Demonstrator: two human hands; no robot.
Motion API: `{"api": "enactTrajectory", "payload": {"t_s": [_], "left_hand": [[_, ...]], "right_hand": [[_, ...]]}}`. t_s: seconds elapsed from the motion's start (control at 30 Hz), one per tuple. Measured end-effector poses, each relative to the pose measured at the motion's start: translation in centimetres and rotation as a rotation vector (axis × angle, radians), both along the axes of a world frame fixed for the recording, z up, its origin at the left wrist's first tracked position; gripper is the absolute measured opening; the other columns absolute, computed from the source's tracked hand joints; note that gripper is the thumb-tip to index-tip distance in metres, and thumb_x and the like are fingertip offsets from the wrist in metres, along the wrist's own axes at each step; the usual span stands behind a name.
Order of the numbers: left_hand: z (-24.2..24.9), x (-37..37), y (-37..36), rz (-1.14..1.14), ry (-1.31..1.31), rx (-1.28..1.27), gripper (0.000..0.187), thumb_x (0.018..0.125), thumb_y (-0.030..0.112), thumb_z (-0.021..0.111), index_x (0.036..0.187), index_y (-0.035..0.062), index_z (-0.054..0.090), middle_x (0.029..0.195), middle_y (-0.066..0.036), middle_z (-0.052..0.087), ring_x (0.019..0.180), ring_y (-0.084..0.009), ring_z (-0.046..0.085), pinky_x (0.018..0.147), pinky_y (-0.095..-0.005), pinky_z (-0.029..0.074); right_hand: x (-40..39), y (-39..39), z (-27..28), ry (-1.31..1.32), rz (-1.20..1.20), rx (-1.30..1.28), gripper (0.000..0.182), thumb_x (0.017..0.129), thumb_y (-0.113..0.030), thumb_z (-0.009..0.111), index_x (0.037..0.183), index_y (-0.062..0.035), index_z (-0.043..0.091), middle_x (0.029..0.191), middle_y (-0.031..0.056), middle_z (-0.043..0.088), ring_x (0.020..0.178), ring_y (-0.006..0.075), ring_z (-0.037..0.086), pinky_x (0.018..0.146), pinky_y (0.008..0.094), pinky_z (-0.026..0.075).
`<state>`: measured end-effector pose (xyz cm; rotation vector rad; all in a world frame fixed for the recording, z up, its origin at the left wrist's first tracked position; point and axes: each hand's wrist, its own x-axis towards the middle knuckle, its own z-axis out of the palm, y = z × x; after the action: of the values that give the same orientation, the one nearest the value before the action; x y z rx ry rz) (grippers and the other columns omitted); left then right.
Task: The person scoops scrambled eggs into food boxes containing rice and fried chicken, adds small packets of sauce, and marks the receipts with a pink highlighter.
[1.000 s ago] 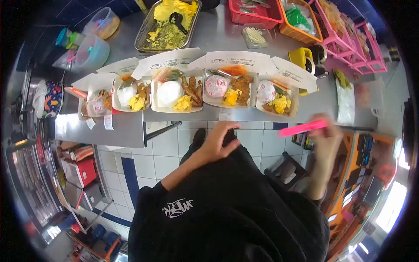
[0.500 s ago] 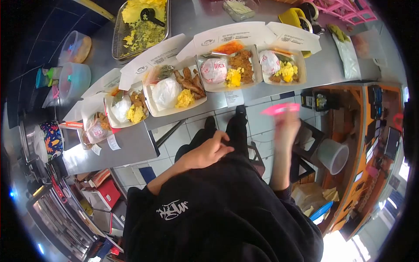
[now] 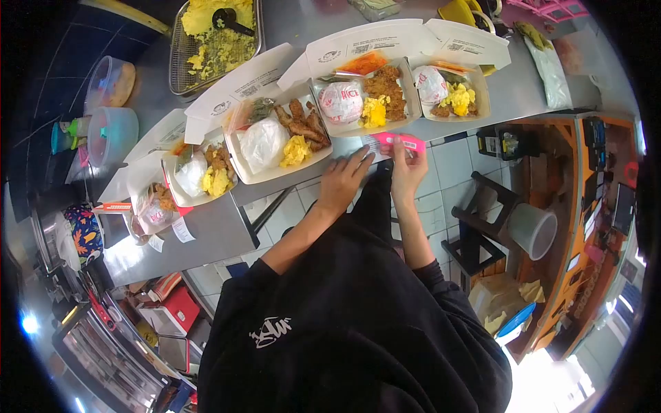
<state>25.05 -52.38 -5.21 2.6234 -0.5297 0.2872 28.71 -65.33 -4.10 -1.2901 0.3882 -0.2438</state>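
My right hand grips a pink highlighter with a white label, its tip end over a printed paper slip at the counter's front edge. My left hand lies with fingers stretched out at the left side of that slip. Just behind the hands sits an open meal box with a paper-wrapped rice ball, scrambled egg and fried chicken. To its left another box holds a wrapped ball, egg and brown meat strips.
More open meal boxes stand along the metal counter, at both ends of the row. Behind them is a mesh tray of scrambled egg with a black scoop. Clear tubs are at left; a black stool is on the floor at right.
My right hand has moved up and left, bringing the highlighter to the slip. My left hand has moved up from my lap to the counter edge, its fingers now stretched out.
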Motion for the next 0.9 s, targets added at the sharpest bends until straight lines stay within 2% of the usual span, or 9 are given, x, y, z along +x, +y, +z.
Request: {"api": "enactTrajectory", "payload": {"t_s": [0.3, 0.4, 0.5, 0.7, 0.9], "left_hand": [[0.2, 0.3, 0.1, 0.000, -0.009, -0.016, 0.039, 0.069, 0.004, 0.052, 0.107, 0.0133, 0.059, 0.111, 0.001, 0.056, 0.075, -0.0152, 0.060, 0.065, -0.0295, 0.046], [0.2, 0.3, 0.1, 0.003, -0.012, -0.010, 0.040, 0.069, 0.003, 0.052, 0.107, 0.0136, 0.059, 0.111, 0.001, 0.056, 0.075, -0.0148, 0.060, 0.064, -0.0287, 0.045], [0.1, 0.4, 0.0, 0.010, -0.033, -0.021, 0.039, 0.069, 0.003, 0.052, 0.107, 0.0137, 0.060, 0.110, 0.001, 0.056, 0.074, -0.0146, 0.059, 0.064, -0.0284, 0.045], [-0.2, 0.4, -0.1, 0.020, -0.066, -0.024, 0.040, 0.068, 0.003, 0.052, 0.106, 0.0143, 0.060, 0.110, 0.001, 0.056, 0.073, -0.0153, 0.059, 0.061, -0.0280, 0.046], [-0.2, 0.3, -0.2, 0.028, -0.082, -0.039, 0.044, 0.066, 0.000, 0.052, 0.106, 0.0155, 0.060, 0.110, 0.000, 0.056, 0.074, -0.0164, 0.060, 0.061, -0.0279, 0.046]], "right_hand": [[0.6, 0.9, -1.3, 0.038, 0.042, -0.043, 0.013, 0.085, -0.005, 0.058, 0.093, 0.0026, 0.051, 0.077, 0.0106, 0.062, 0.065, 0.0145, 0.061, 0.059, 0.0241, 0.049], [0.9, 0.4, -1.0, -0.044, -0.052, -0.054, 0.012, 0.085, -0.005, 0.058, 0.092, 0.0022, 0.052, 0.077, 0.0103, 0.063, 0.065, 0.0137, 0.061, 0.059, 0.0231, 0.048], [0.8, 0.0, -0.8, -0.068, -0.074, -0.095, 0.013, 0.085, -0.006, 0.057, 0.094, 0.0033, 0.052, 0.081, 0.0124, 0.062, 0.065, 0.0162, 0.062, 0.061, 0.0271, 0.052], [-0.1, 1.1, -1.2, -0.035, -0.006, -0.117, 0.013, 0.085, -0.007, 0.057, 0.092, 0.0027, 0.053, 0.079, 0.0101, 0.062, 0.065, 0.0146, 0.061, 0.061, 0.0260, 0.051], [0.0, 0.4, -0.5, -0.048, -0.046, -0.103, 0.012, 0.085, -0.006, 0.057, 0.093, 0.0018, 0.053, 0.078, 0.0077, 0.062, 0.067, 0.0111, 0.060, 0.058, 0.0216, 0.046]]}}
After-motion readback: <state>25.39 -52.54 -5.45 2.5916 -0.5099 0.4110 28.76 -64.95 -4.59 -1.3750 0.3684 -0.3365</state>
